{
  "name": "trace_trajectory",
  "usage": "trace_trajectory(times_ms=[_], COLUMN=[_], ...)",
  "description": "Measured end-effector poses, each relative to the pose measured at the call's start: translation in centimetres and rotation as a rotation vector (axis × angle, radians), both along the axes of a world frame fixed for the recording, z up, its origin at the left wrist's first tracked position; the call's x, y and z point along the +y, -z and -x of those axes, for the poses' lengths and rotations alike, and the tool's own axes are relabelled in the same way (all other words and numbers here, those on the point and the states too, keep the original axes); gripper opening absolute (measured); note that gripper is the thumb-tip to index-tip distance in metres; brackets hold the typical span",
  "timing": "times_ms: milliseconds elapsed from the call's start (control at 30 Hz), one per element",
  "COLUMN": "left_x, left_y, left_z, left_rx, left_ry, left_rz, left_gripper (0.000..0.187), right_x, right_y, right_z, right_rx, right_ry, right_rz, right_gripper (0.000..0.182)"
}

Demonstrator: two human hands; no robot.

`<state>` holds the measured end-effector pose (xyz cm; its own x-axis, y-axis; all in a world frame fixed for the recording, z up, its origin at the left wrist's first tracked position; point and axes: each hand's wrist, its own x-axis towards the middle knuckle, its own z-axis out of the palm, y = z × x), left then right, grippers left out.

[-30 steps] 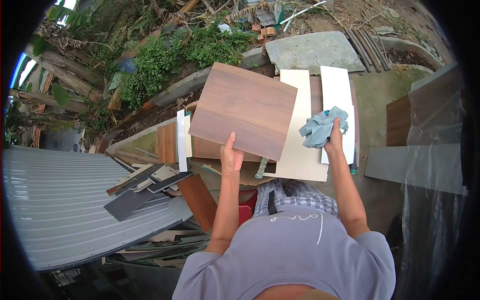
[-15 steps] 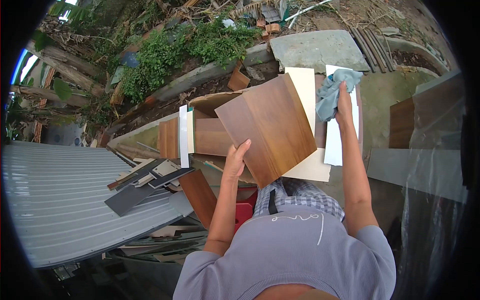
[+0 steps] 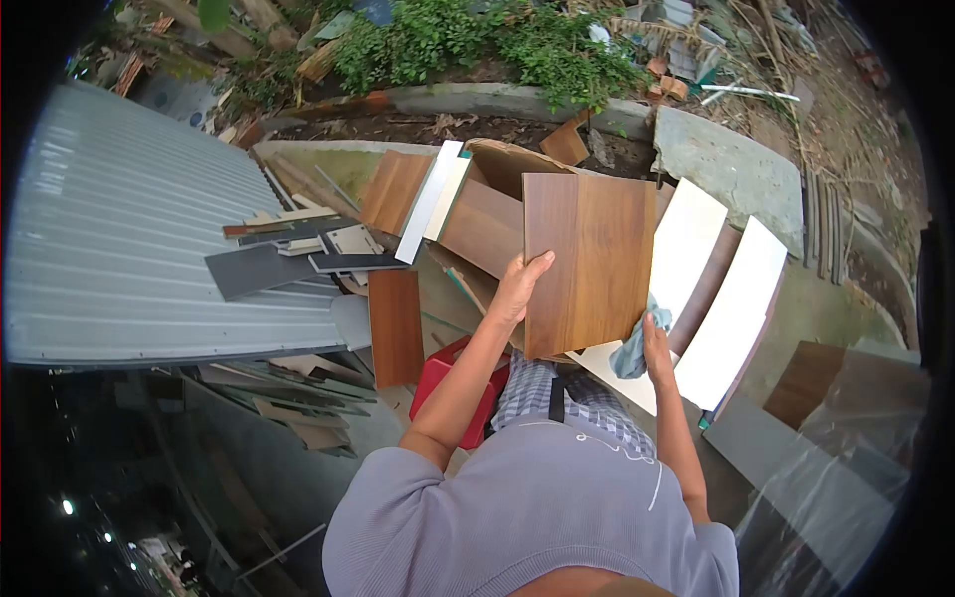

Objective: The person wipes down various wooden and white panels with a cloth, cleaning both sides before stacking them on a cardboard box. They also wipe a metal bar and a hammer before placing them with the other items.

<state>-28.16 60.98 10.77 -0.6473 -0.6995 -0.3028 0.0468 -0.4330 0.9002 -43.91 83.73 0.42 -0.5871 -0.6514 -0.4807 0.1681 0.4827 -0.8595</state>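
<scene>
While the left hand (image 3: 521,289) grips the wood-grain panel (image 3: 589,264) before the torso (image 3: 537,497) by its left edge, we find the right hand (image 3: 658,351), clutching the blue cloth (image 3: 630,358), shifted from the white board (image 3: 734,316) to the panel's right edge, apparently bringing both into contact.

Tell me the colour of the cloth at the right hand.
The cloth is muted grey-blue, seen best in the head view.

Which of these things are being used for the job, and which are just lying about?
In use:
brown board, held in the left hand
blue-grey cloth, in the right hand by the board's edge

Probably just lying about:
dark grey board
concrete slab
white rod
</scene>
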Motion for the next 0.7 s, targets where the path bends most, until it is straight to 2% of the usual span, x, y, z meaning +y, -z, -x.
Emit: trace_trajectory(times_ms=[67,100,167,233,300,500,600,700], left_x=[-1.7,-2.7,-4.9,-7.6,-10.1,-17.6,-21.4,-25.8], left_y=[0.4,0.8,2.1,4.5,7.3,14.1,17.7,21.8], left_z=[-1.1,-1.7,-2.8,-4.5,-6.3,-11.4,-11.9,-11.2], left_rx=[0.017,0.016,0.089,0.132,0.233,0.307,0.655,0.719], left_ry=[-0.091,-0.112,-0.326,-0.390,-0.611,-0.863,-0.941,-1.014], left_rz=[-0.031,-0.032,-0.150,-0.202,-0.382,-0.614,-0.672,-0.712], left_gripper=[0.043,0.043,0.046,0.048,0.052,0.046,0.047,0.046], right_x=[0.5,1.1,1.6,1.8,1.3,-3.4,-5.3,-7.6], right_y=[1.0,2.1,2.8,3.9,4.3,1.8,2.2,1.0], right_z=[-1.8,-2.4,-3.3,-3.6,-3.6,-3.7,-4.0,-5.2], right_rx=[-0.221,-0.242,-0.405,-0.422,-0.436,-0.411,-0.383,-0.373], right_ry=[0.068,0.100,0.172,0.226,0.282,0.366,0.368,0.361], right_rz=[0.112,0.128,0.142,0.090,0.039,0.059,0.032,-0.033], right_gripper=[0.061,0.058,0.058,0.057,0.057,0.054,0.055,0.057])
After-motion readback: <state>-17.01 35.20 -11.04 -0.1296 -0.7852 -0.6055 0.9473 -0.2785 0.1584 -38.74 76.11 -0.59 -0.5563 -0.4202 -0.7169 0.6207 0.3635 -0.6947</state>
